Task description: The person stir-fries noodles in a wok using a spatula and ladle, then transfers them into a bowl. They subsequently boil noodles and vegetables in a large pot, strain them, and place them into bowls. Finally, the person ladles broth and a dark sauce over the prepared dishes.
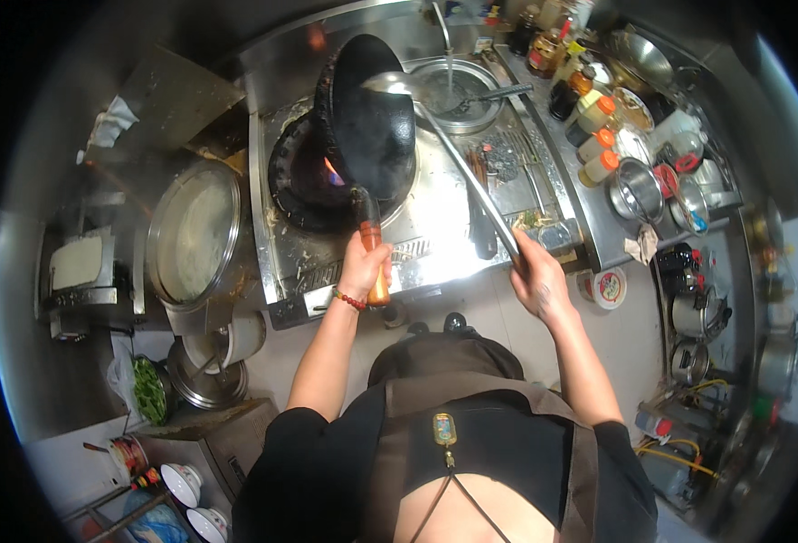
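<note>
My left hand (364, 265) grips the wooden handle of a black wok (375, 136). The wok is tilted on its side above a round gas burner (290, 193), where a flame shows at its lower edge. My right hand (536, 275) is closed around the long handle of a metal ladle (470, 180). The ladle's bowl lies across the wok's mouth near its upper right rim; whether they touch I cannot tell. The wok's dark inner side shows no clear food. To its right, water runs from a tap (442, 30) into a round metal basin (454, 125).
A large round pot (195, 234) of cloudy liquid stands left of the stove. On the right counter are several sauce bottles (599, 167) with orange caps and a steel bowl (635, 189). A strainer (504, 91) rests over the basin. Leafy greens (149, 390) sit at lower left.
</note>
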A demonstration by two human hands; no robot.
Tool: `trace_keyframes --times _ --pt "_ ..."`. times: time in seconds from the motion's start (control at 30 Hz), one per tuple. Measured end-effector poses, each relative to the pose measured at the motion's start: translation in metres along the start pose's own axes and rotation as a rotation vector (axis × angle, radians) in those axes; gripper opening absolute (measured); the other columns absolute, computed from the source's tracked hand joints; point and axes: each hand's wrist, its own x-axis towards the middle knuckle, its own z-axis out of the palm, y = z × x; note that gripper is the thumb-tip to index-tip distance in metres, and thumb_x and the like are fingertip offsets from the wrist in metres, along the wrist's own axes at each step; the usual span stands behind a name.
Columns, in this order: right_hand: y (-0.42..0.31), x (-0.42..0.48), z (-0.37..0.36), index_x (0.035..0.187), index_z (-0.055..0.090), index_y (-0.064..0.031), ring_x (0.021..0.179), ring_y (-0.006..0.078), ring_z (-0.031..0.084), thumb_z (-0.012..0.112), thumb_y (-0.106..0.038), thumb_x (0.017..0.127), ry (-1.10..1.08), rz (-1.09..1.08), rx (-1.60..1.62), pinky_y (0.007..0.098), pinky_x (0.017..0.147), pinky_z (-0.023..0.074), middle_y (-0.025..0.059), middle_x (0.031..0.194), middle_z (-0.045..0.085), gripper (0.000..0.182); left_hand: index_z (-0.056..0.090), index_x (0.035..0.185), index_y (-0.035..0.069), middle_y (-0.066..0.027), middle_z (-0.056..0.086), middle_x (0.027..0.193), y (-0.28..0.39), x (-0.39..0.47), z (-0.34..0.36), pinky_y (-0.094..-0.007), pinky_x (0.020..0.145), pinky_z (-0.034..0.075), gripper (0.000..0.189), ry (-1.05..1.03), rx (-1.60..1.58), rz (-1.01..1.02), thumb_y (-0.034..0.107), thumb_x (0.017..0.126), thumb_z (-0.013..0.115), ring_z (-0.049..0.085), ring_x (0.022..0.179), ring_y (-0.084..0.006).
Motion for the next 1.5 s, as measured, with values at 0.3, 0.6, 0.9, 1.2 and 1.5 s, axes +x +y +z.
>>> trace_keyframes --times 0.3,0.6,0.9,1.2,1.5 --pt "0.065 0.033 -0.005 0.136 0.042 -0.0201 0.083 0.0367 0.062 0.042 -0.003 0.081 -0.309 0.120 -0.585 0.0439 0.071 0.0517 0.0169 0.098 0.060 0.058 0.039 0.098 0.006 -0.0049 0.052 0.065 -0.017 -0.001 -0.005 -0.0261 0.037 0.044 0.023 0.018 0.160 -0.012 0.004 0.083 0.057 0.049 0.043 -0.0103" --pt "0.071 -0.091 -0.111 0.130 0.050 -0.0136 0.091 0.0288 0.064 0.059 0.002 0.075 0.099 0.303 -0.251 0.0360 0.078 0.0517 0.0140 0.105 0.063 0.058 0.045 0.094 0.007 0.0012 0.042 0.068 -0.021 0.015 -0.047 -0.0212 0.039 0.035 0.008 -0.079 -0.454 -0.145 0.009 0.091 0.053 0.041 0.049 -0.0064" --pt "0.150 0.036 -0.218 0.134 0.043 -0.0002 0.056 0.0051 0.048 0.060 -0.001 0.085 0.544 0.499 0.877 0.0183 0.045 0.0394 0.0016 0.079 0.055 0.052 0.052 0.093 0.003 -0.0020 0.050 0.075 -0.029 0.042 -0.039 -0.0242 0.047 0.043 0.019 0.060 -0.342 -0.241 0.022 0.094 0.054 0.048 0.054 -0.0108" --pt "0.302 0.057 -0.353 0.127 0.044 0.0026 0.057 0.0089 0.050 0.058 0.000 0.086 0.689 0.458 1.058 0.0211 0.044 0.0397 0.0070 0.090 0.056 0.043 0.056 0.108 -0.002 -0.0027 0.060 0.071 0.107 0.174 0.335 -0.0249 0.075 0.050 0.026 -0.044 0.477 0.414 0.000 0.084 0.065 0.056 0.069 -0.0082" --pt "0.364 0.037 -0.426 0.130 0.042 0.0034 0.051 0.0085 0.047 0.055 0.000 0.085 0.751 0.595 1.085 0.0219 0.040 0.0374 0.0084 0.088 0.056 0.047 0.037 0.122 -0.013 -0.0252 0.049 0.117 0.083 0.454 0.744 -0.0431 0.094 0.047 0.057 -0.579 -0.413 -0.462 0.035 0.094 0.050 0.053 0.108 -0.0320"
